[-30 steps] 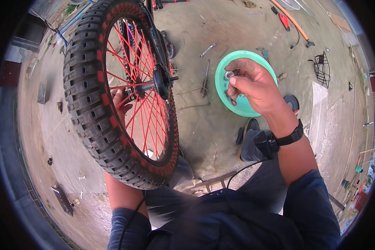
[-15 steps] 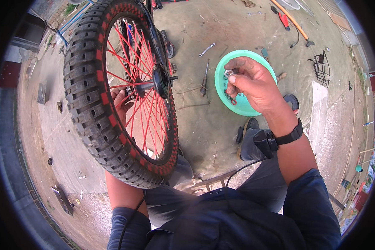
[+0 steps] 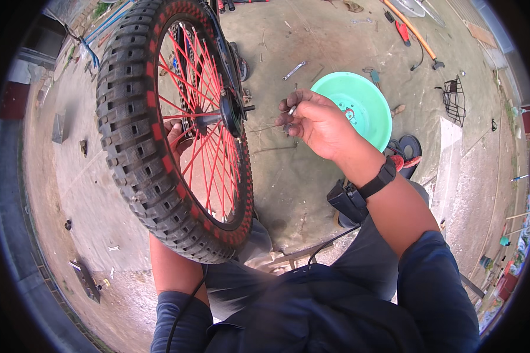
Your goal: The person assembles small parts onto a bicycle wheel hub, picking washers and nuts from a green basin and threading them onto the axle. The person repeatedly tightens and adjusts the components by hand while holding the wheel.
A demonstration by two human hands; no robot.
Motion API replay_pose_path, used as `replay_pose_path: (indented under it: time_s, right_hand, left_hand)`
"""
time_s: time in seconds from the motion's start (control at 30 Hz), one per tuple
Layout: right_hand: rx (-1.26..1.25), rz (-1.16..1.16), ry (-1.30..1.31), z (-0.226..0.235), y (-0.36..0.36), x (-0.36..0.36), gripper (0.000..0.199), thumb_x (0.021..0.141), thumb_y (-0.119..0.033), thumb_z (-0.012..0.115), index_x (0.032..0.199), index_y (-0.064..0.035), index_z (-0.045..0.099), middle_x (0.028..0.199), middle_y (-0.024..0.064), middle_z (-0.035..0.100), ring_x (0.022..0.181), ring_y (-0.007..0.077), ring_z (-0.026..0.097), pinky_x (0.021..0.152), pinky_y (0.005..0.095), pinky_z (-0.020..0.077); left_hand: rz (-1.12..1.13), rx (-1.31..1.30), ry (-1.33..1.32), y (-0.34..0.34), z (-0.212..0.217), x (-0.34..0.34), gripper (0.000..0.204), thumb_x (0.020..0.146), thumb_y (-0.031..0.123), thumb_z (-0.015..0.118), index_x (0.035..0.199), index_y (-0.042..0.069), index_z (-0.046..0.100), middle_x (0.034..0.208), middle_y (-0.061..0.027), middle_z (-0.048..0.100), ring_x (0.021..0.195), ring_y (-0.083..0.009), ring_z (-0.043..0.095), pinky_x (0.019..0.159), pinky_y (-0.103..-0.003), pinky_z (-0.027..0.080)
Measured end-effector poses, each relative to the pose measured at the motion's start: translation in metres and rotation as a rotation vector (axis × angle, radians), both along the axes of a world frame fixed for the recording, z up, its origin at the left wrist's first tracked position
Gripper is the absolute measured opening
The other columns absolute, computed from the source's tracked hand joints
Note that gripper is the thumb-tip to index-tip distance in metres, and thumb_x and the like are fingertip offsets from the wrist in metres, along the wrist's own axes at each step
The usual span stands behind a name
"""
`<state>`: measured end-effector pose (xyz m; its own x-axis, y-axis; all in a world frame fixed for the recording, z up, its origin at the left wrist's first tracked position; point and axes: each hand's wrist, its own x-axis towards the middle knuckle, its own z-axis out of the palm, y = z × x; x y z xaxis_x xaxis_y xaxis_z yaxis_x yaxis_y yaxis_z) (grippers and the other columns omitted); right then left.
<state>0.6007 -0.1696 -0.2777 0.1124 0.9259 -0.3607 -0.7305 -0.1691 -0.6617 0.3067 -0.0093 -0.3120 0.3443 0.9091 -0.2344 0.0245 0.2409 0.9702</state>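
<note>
A bicycle wheel (image 3: pixel 123 129) stands upright on my left, with a black knobbly tyre, red-checked rim and red spokes. Behind the spokes, my left hand (image 3: pixel 178 138) has its fingers closed at the far side of the black hub (image 3: pixel 209 120); the spokes partly cover them. To the right of the threaded axle end (image 3: pixel 249 108), and apart from it, my right hand (image 3: pixel 315 120) pinches a small silver nut-like ring (image 3: pixel 292 110) between thumb and fingers. A mint-green basin (image 3: pixel 374 106) sits on the ground beyond that hand, with small parts lying in it.
A wrench (image 3: pixel 294 70) lies on the ground ahead. Red-handled pliers (image 3: pixel 402 33), an orange-shafted pump-like tool (image 3: pixel 415 32) and a black wire basket (image 3: pixel 454 100) lie at the far right. My right hand mostly covers a screwdriver.
My right hand has moved left from over the basin toward the wheel, the small ring still in its fingers. The wheel has shifted slightly right; my left hand stays at the hub.
</note>
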Motion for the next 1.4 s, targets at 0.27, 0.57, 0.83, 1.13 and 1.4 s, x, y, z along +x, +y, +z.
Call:
replay_pose_path:
  time_s: [0.27,0.57,0.83,1.13,1.4]
  right_hand:
    - [0.001,0.072,-0.592,-0.024,0.037,-0.039,0.054,0.084,-0.018,0.076,0.131,0.0013,0.056,0.084,-0.0017,0.053,0.069,0.0085,0.049,0.058,0.0257,0.0406]
    - [0.124,0.069,-1.098,-0.029,0.040,-0.048,0.044,0.089,-0.030,0.073,0.120,-0.0009,0.064,0.088,0.0100,0.067,0.077,0.0143,0.059,0.071,0.0307,0.0477]
    - [0.151,0.087,-1.380,-0.029,0.040,-0.043,0.047,0.087,-0.039,0.071,0.116,-0.0026,0.066,0.106,0.0210,0.068,0.098,0.0393,0.064,0.085,0.0438,0.0504]
    - [0.110,0.020,-1.079,-0.042,0.044,-0.048,0.056,0.085,-0.053,0.072,0.109,-0.0024,0.067,0.090,0.0123,0.068,0.071,0.0248,0.062,0.066,0.0354,0.0493]
    - [-0.276,0.278,-0.039,-0.057,0.048,-0.055,0.078,0.082,-0.081,0.050,0.113,-0.0100,0.061,0.072,-0.0042,0.038,0.051,0.0045,0.032,0.044,0.0212,0.0208]
  left_hand:
    - [0.070,0.025,0.020,0.006,-0.011,-0.004,0.013,0.103,0.011,0.053,0.108,0.000,0.057,0.093,-0.0081,0.063,0.080,-0.0161,0.064,0.075,-0.031,0.057]
    - [0.028,-0.060,-0.106,0.006,-0.012,-0.006,0.012,0.102,0.012,0.054,0.109,0.002,0.058,0.096,-0.0087,0.065,0.080,-0.0176,0.066,0.074,-0.032,0.058]
    - [0.011,-0.097,-0.123,0.006,-0.012,-0.006,0.013,0.102,0.013,0.054,0.110,0.003,0.058,0.099,-0.0093,0.067,0.080,-0.0178,0.066,0.074,-0.032,0.058]
    - [0.049,-0.058,-0.070,0.012,-0.026,-0.016,0.013,0.103,0.012,0.053,0.110,0.002,0.057,0.098,-0.0107,0.067,0.078,-0.0179,0.066,0.073,-0.032,0.058]
    - [0.020,-0.164,-0.174,0.005,-0.014,-0.009,0.013,0.103,0.014,0.052,0.109,0.004,0.057,0.097,-0.0086,0.066,0.078,-0.0164,0.066,0.073,-0.031,0.057]
